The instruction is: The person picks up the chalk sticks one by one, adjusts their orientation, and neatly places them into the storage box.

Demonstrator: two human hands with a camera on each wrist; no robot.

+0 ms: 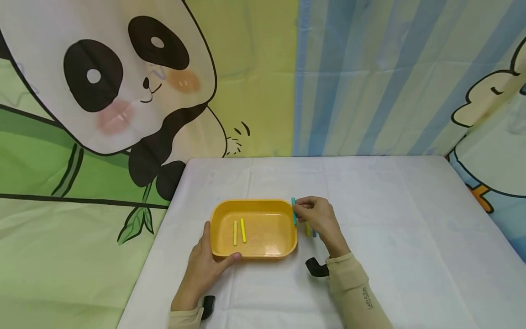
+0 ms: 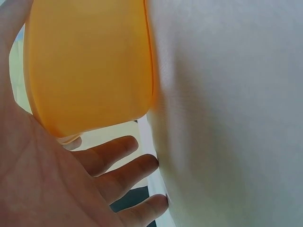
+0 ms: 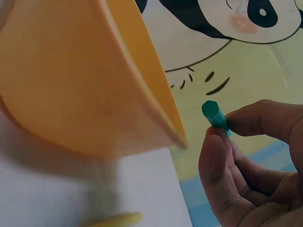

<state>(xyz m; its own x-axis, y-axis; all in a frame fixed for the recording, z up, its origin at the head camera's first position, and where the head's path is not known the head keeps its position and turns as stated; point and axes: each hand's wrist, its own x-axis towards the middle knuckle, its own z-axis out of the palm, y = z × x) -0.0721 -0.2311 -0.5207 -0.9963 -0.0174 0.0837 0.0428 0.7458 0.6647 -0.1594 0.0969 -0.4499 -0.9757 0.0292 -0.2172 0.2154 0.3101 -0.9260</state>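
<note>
A shallow yellow-orange plastic tray is on the table, with two yellow sticks lying inside its left half. My left hand holds the tray's left end, thumb along the front side and fingers around the left corner. In the left wrist view, the lower fingers spread below the tray wall. My right hand pinches a short teal stick, six-sided at the end, between thumb and fingertips. It is at the tray's right rim. Beneath that hand lie a yellow stick and a bluish one, partly hidden.
White cloth covers the table. Behind it hangs a printed backdrop with a panda and stripes. A black curved piece shows at the right wrist, another at the left.
</note>
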